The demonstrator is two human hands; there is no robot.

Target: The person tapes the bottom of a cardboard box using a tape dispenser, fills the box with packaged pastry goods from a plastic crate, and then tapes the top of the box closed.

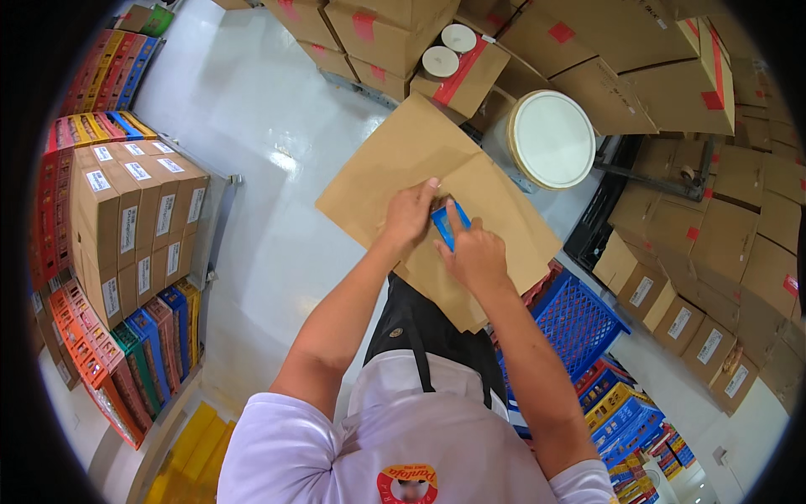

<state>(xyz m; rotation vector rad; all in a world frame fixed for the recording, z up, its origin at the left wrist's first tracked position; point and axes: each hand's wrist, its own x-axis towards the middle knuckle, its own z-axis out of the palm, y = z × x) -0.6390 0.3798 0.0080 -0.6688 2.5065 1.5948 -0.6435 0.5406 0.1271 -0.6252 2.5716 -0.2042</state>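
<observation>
A large flat piece of brown cardboard lies before me at waist height. On its middle rests my left hand, thumb and fingers close together near a small dark opening or mark. Just to the right, my right hand is closed around a small blue object, perhaps a tape dispenser or cutter, with the index finger stretched along its top. The blue object touches the cardboard near my left fingertips. Whether the left fingers pinch the cardboard is hidden.
A white-lidded bucket and two round lids on a taped carton stand ahead. Stacked cartons fill the right. Labelled boxes and coloured crates stand left. A blue plastic crate is near my right arm.
</observation>
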